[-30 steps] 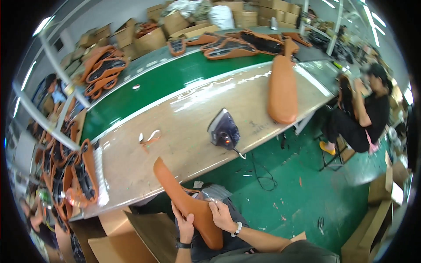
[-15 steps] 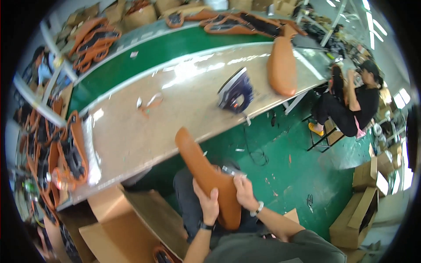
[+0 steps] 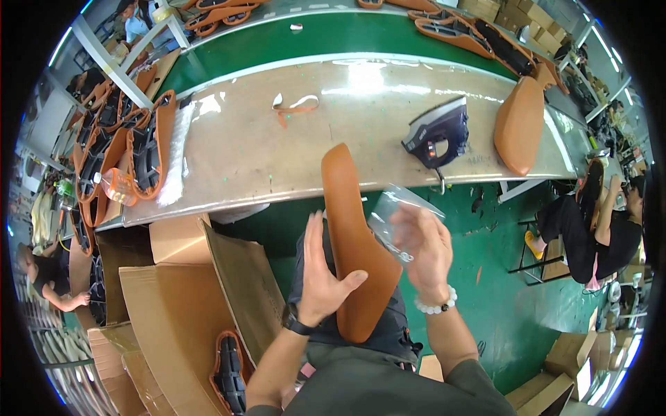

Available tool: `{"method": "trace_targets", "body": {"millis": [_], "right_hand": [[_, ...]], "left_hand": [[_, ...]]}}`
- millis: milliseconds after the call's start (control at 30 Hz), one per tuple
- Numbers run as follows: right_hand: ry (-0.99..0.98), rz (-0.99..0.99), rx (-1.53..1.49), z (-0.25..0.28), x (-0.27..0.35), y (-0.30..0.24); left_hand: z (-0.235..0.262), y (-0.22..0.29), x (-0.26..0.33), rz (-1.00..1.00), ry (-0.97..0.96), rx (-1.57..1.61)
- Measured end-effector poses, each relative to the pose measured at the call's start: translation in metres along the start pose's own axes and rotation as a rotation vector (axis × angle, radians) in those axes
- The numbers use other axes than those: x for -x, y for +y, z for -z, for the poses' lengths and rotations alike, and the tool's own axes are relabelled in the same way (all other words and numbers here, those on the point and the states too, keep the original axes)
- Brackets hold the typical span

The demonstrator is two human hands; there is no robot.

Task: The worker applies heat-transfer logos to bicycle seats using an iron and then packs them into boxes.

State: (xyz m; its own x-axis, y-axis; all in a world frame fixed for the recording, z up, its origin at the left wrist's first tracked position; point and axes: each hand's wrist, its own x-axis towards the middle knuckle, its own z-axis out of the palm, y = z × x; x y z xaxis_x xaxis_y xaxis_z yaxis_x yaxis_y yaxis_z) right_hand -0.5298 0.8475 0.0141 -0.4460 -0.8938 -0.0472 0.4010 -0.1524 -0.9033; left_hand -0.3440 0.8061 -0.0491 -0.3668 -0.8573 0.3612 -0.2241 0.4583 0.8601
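A long brown padded seat point(image 3: 357, 277), narrow at its far end and wide near me, rests on my lap. My left hand point(image 3: 320, 270) is at its left side, fingers stretched out and thumb spread over the seat's edge, gripping nothing. To the right of the seat, my right hand point(image 3: 427, 249) has a small clear plastic bag point(image 3: 386, 216) at its fingers; the fingertips are slightly blurred. On the bench, a dark purple and white iron point(image 3: 440, 135) stands beyond my right hand. Another brown seat point(image 3: 520, 125) lies at the bench's right end.
The bench point(image 3: 243, 166) runs across in front of me, with a strip of scrap point(image 3: 295, 105) on it. Several seats with black undersides point(image 3: 149, 149) are stacked at left, near an orange bottle point(image 3: 116, 186). An open carton point(image 3: 180, 298) stands at lower left. A seated person point(image 3: 596, 229) works at right.
My left hand has opened off the seat, and my right hand has moved out to the right with the clear bag. The view has shifted; the seat stays on my lap.
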Motion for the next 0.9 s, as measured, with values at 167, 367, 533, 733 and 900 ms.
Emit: {"method": "trace_targets", "body": {"millis": [167, 367, 533, 733, 900], "right_hand": [[-0.053, -0.066, -0.050, 0.002, 0.003, 0.005], [0.150, -0.160, 0.149, 0.016, -0.012, 0.034], [0.184, -0.092, -0.018, 0.001, -0.038, 0.058], [0.166, -0.159, -0.008, -0.008, -0.047, 0.059], [0.086, -0.126, 0.206, 0.002, -0.035, 0.056]], "left_hand": [[0.024, 0.028, -0.044, 0.203, -0.453, 0.375], [0.041, 0.011, -0.082, 0.091, -0.137, -0.352], [0.030, -0.020, -0.092, -0.295, -0.085, -0.409], [0.018, -0.039, -0.103, -0.162, -0.233, -0.199], [0.010, -0.047, -0.107, -0.114, -0.231, -0.124]]}}
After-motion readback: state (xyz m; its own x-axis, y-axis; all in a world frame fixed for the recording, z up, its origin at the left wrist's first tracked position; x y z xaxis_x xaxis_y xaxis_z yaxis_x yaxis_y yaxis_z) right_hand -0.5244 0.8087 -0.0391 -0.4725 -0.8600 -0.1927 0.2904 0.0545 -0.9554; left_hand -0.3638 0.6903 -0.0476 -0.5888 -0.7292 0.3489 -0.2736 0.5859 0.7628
